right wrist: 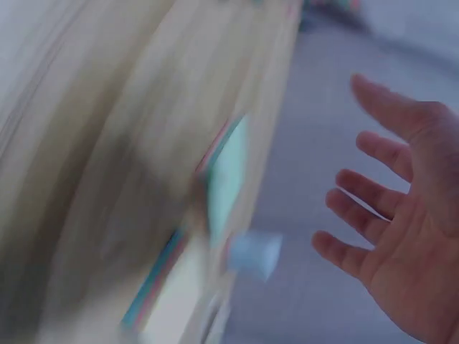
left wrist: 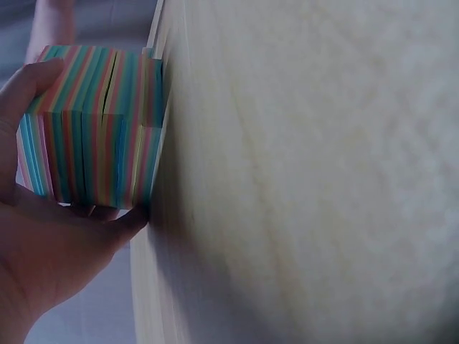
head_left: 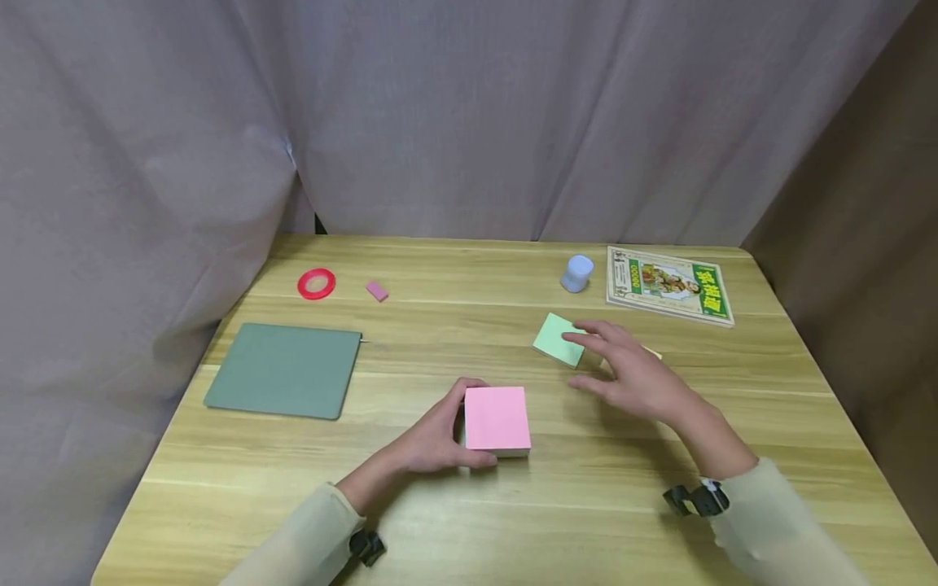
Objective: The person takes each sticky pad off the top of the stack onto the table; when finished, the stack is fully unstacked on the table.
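Note:
My left hand (head_left: 432, 439) grips a thick stack of sticky notes (head_left: 497, 417) by its sides, with a pink sheet on top, near the table's middle. In the left wrist view the stack (left wrist: 90, 136) shows many coloured layers, and its base is right at the tabletop. Above two thinner sticky-note pads, my right hand (head_left: 637, 374) is spread and holds nothing. The green pad (head_left: 554, 342) lies beside its fingertips; the pale yellow pad (right wrist: 176, 297) is mostly hidden under this hand in the head view.
A grey-green notebook (head_left: 286, 370) lies at left. Behind it are a red ring-shaped roll (head_left: 317, 284) and a small pink block (head_left: 377, 290). At back right stand a pale blue cup-like object (head_left: 576, 273) and a flat illustrated booklet (head_left: 668, 285). Grey curtains (head_left: 454, 122) hang behind the table.

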Demonstrator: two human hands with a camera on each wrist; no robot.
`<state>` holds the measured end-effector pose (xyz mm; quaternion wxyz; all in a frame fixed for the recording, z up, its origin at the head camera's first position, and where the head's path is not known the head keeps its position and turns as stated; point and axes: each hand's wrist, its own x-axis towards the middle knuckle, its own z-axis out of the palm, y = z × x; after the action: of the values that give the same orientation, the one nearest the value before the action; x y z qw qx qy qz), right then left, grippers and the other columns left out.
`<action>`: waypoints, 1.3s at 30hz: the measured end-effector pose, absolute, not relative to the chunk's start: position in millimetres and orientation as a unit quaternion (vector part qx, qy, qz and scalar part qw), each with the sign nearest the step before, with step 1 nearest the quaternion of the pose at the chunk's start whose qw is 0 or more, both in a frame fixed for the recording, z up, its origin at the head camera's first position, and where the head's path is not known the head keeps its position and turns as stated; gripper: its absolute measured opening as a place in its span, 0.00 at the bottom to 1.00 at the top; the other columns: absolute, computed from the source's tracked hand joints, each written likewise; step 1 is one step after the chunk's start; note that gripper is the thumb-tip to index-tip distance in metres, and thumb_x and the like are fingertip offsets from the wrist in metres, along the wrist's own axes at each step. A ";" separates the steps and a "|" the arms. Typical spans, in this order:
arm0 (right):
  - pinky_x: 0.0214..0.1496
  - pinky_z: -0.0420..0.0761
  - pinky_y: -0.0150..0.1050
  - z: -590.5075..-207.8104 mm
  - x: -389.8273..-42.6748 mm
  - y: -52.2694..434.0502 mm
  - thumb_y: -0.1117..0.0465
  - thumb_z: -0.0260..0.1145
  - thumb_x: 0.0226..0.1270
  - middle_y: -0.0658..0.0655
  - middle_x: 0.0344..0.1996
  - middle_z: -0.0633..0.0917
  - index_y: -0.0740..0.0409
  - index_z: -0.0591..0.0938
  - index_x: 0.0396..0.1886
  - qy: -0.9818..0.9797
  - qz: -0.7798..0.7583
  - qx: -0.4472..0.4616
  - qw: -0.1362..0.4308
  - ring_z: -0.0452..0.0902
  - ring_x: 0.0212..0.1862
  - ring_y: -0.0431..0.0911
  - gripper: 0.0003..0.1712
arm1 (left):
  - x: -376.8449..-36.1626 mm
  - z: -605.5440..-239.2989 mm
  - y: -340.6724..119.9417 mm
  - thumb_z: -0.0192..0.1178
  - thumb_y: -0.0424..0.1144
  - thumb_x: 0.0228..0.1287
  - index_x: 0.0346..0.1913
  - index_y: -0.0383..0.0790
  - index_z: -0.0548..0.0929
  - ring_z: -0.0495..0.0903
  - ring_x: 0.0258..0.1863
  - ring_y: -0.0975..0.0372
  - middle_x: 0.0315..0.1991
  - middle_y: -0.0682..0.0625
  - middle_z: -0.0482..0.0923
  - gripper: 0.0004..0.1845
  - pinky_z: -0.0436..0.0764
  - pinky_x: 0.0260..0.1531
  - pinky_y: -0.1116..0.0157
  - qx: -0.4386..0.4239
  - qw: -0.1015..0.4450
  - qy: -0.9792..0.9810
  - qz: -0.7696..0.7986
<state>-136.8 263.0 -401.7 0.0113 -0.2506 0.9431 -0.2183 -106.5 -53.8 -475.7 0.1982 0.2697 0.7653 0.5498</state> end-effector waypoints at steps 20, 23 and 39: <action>0.65 0.68 0.48 -400.7 -89.3 169.4 0.42 0.70 0.61 0.55 0.69 0.68 0.51 0.71 0.71 0.893 -0.196 -0.402 0.055 0.62 0.68 0.47 0.41 | -105.7 -475.8 -52.9 0.78 0.47 0.47 0.66 0.58 0.61 0.73 0.52 0.61 0.60 0.58 0.69 0.45 0.72 0.52 0.59 0.291 0.179 0.761 0.552; 0.64 0.69 0.48 -402.5 -89.8 168.4 0.43 0.73 0.58 0.54 0.68 0.69 0.51 0.72 0.70 0.895 -0.195 -0.398 0.052 0.63 0.67 0.46 0.41 | -105.8 -475.5 -53.3 0.78 0.47 0.47 0.66 0.58 0.61 0.72 0.52 0.61 0.61 0.58 0.69 0.45 0.71 0.53 0.59 0.292 0.178 0.760 0.552; 0.55 0.74 0.44 -380.4 -115.4 178.3 0.50 0.78 0.50 0.48 0.62 0.73 0.49 0.78 0.64 0.899 -0.253 -0.347 0.086 0.71 0.57 0.43 0.38 | -106.3 -476.2 -54.6 0.78 0.39 0.47 0.66 0.54 0.60 0.70 0.56 0.61 0.58 0.56 0.70 0.46 0.66 0.59 0.57 0.285 0.189 0.762 0.550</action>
<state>-115.4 178.3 -380.4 0.0857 -0.3472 0.8990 -0.2529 -106.3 -54.6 -476.2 0.1894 0.2851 0.7617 0.5501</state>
